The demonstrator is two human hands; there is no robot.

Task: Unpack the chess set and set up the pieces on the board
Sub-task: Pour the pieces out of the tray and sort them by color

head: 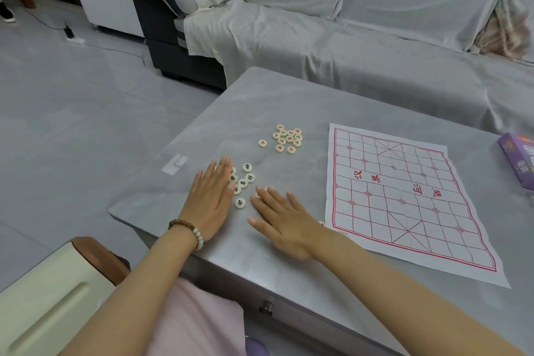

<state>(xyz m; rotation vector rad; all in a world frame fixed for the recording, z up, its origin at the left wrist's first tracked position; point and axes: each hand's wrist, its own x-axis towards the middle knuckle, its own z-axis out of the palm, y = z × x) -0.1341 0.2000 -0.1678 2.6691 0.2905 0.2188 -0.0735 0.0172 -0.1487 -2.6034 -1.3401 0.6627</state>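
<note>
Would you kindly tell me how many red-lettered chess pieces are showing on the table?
12: eleven red-lettered pieces clustered beyond the paper board's far-left corner, and one lone piece just left of the cluster. Others may be hidden under the left hand or right hand.

We see bare forearms, a brown-and-pale beaded bracelet [189, 230] just behind the left hand [210, 196], and pale pink clothing [199, 315] below it.

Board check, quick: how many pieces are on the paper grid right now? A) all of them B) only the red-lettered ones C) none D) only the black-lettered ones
C: the paper board is bare; the red-lettered pieces and black-lettered pieces lie on the table to its left.
</note>
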